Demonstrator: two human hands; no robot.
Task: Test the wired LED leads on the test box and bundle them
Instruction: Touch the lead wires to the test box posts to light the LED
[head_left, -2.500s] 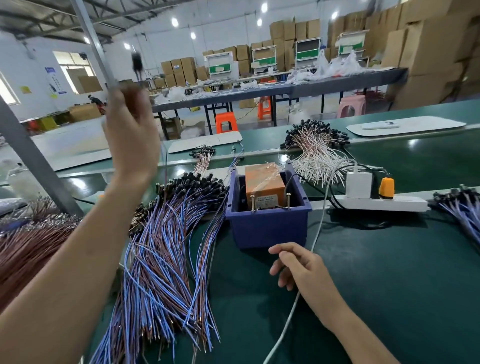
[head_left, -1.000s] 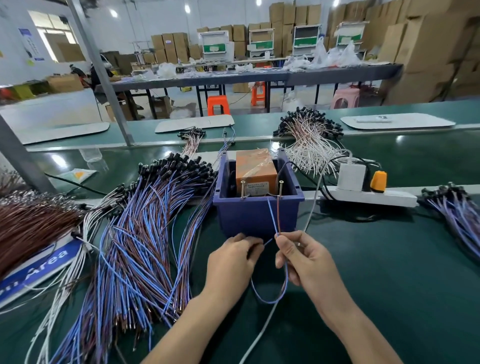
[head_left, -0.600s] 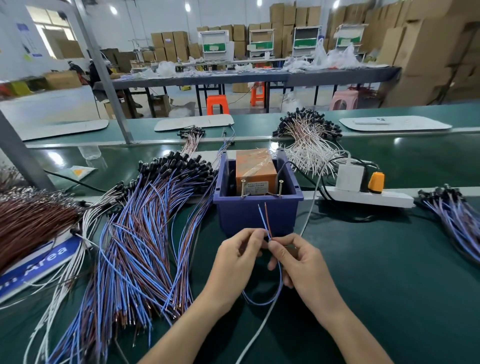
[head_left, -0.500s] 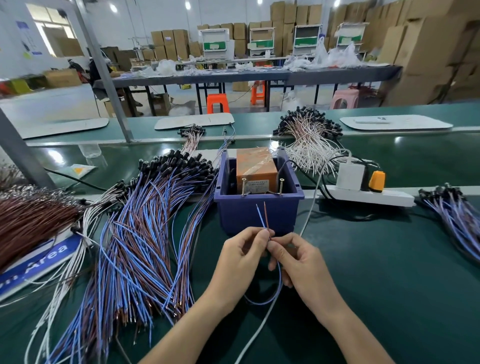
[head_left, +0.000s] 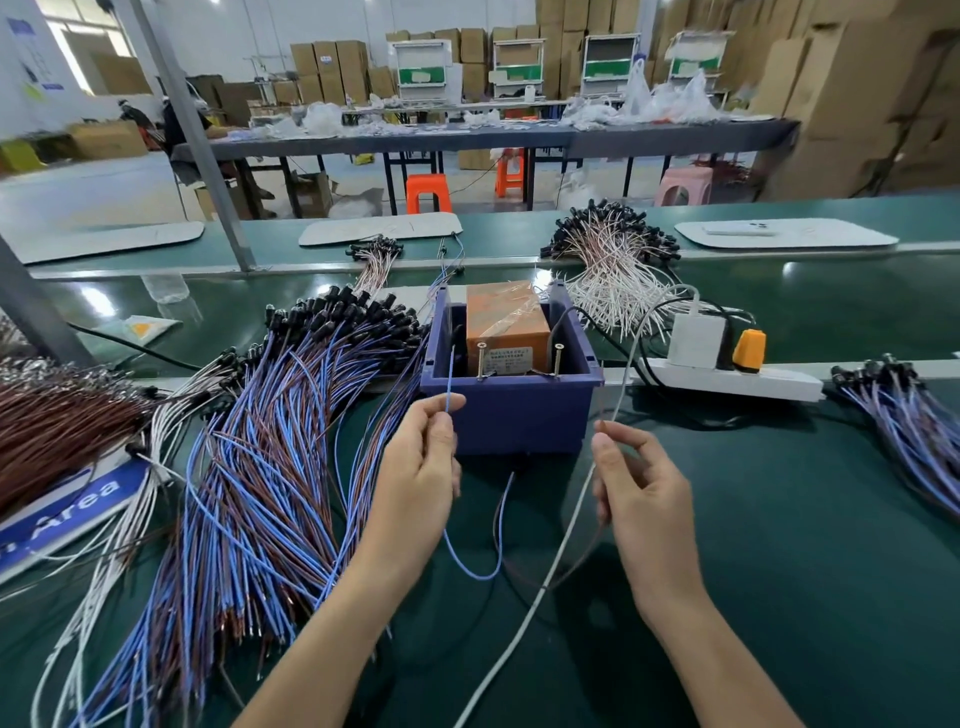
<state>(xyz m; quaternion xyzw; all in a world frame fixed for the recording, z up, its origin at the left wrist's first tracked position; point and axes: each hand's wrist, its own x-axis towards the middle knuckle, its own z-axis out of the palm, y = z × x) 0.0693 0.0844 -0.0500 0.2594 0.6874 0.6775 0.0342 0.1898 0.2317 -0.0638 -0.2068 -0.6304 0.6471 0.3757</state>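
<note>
I see cardboard boxes (head_left: 852, 88) stacked upper right, a long grey table (head_left: 519, 140) across the top, orange stools (head_left: 427, 189) beneath, window (head_left: 78, 52) upper left.

Single head view, looking forward-down, close over bench.

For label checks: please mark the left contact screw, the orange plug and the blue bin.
left contact screw (head_left: 480, 361), head view, middle of its shaft.
orange plug (head_left: 748, 349), head view, its front face.
blue bin (head_left: 511, 415), head view, bare front wall.

bare green mat (head_left: 779, 545) lay open at lower right; a lead pile (head_left: 249, 493) crowded the left, the blue box (head_left: 511, 415) blocked centre.
</note>
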